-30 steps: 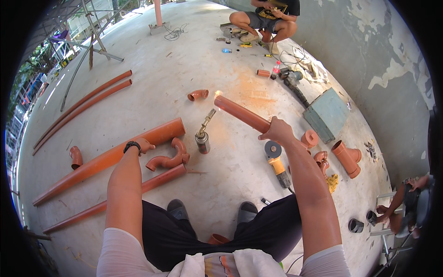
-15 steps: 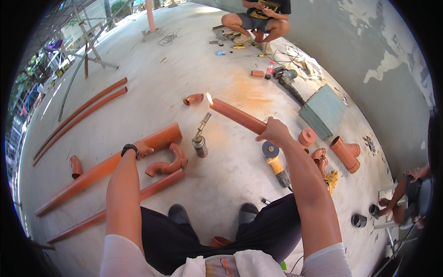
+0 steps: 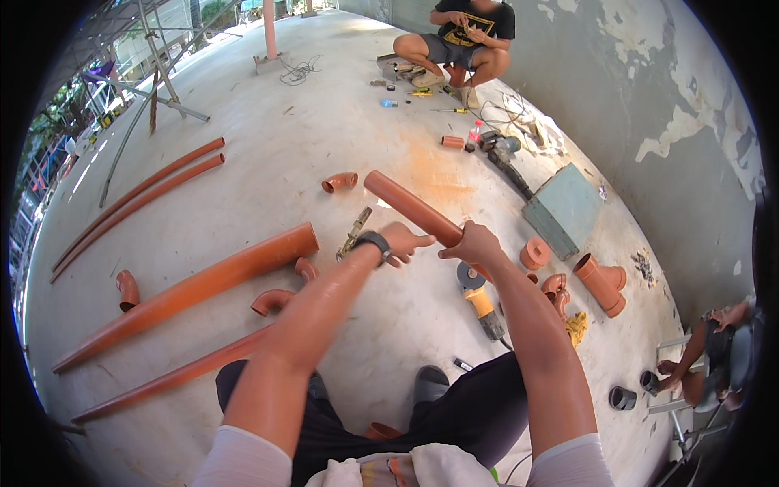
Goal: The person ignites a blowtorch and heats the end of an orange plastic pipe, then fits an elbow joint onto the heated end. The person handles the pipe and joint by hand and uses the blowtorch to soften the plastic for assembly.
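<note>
My right hand [image 3: 477,245] is wrapped round the near end of an orange-brown plastic pipe [image 3: 412,206], which slants up and away to the left. My left hand [image 3: 401,243], with a black watch on its wrist, reaches beside the pipe with its fingers apart and nothing in them. Partly hidden behind that wrist stands a blowtorch [image 3: 357,227] with a brass-coloured head. A pipe elbow [image 3: 339,182] lies on the floor beyond the far end of the held pipe.
Larger orange pipe [image 3: 203,288], thinner pipe [image 3: 174,375] and curved fittings [image 3: 272,301] lie left. An angle grinder [image 3: 480,302], grey-green box [image 3: 563,209] and branch fitting [image 3: 600,286] lie right. One person [image 3: 471,36] squats ahead; another [image 3: 714,349] sits at right.
My left hand has left the large pipe and swung right, close to the held pipe. The flame at the pipe's far end no longer shows. My right hand keeps its grip.
</note>
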A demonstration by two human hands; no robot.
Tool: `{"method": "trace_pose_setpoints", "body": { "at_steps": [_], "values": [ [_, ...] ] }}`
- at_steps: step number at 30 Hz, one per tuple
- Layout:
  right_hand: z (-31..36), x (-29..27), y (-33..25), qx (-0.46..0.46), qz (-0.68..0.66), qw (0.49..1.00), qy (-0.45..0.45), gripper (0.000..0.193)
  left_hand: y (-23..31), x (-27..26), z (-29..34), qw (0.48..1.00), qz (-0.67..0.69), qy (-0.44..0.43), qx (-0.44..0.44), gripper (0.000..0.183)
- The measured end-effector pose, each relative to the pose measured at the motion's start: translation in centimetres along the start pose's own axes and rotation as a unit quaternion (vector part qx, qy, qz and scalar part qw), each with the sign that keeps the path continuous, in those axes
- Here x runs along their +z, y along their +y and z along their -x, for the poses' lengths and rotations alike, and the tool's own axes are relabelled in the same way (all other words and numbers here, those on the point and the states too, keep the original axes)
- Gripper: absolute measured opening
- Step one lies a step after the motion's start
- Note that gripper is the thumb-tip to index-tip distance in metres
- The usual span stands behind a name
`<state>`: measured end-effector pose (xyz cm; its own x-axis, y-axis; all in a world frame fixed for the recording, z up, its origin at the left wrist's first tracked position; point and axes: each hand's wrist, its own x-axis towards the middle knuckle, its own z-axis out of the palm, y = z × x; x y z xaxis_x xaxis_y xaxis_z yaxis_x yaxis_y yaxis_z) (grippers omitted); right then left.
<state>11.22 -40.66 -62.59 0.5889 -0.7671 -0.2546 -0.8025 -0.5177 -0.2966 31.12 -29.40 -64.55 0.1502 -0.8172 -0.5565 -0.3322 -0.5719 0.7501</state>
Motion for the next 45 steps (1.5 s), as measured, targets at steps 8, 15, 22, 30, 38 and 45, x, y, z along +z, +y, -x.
{"method": "trace_pose_setpoints", "body": {
  "at_steps": [8, 15, 22, 30, 38, 45],
  "values": [
    [0.7, 1.2, 0.1, -0.033, 0.03, 0.999, 0.01, 0.064, -0.2, 8.3, -5.2, 0.875, 0.476, 0.07, 0.054, 0.072],
    [1.2, 0.3, 1.3, -0.04, -0.006, 0.996, -0.078, 0.062, -1.3, 9.2, -6.6, 0.834, 0.551, 0.02, 0.026, 0.045],
    [2.1, -0.8, 0.9, -0.02, -0.019, 0.991, -0.134, 0.07, -1.3, 9.5, -6.3, 0.833, 0.55, 0.005, 0.053, 0.05],
    [2.3, 0.8, 0.4, -0.019, 0.003, 0.996, -0.089, 0.078, -2.0, 9.2, -6.2, 0.854, 0.516, -0.031, 0.06, 0.054],
    [0.4, 1.2, 1.2, -0.043, -0.058, 0.986, -0.148, 0.092, -3.4, 7.9, -6.4, 0.842, 0.536, -0.01, 0.06, 0.051],
    [2.1, 0.7, -1.1, -0.058, -0.007, 0.997, -0.049, 0.092, -2.2, 7.4, -5.2, 0.866, 0.496, 0.031, 0.051, 0.056]
  ]
}}
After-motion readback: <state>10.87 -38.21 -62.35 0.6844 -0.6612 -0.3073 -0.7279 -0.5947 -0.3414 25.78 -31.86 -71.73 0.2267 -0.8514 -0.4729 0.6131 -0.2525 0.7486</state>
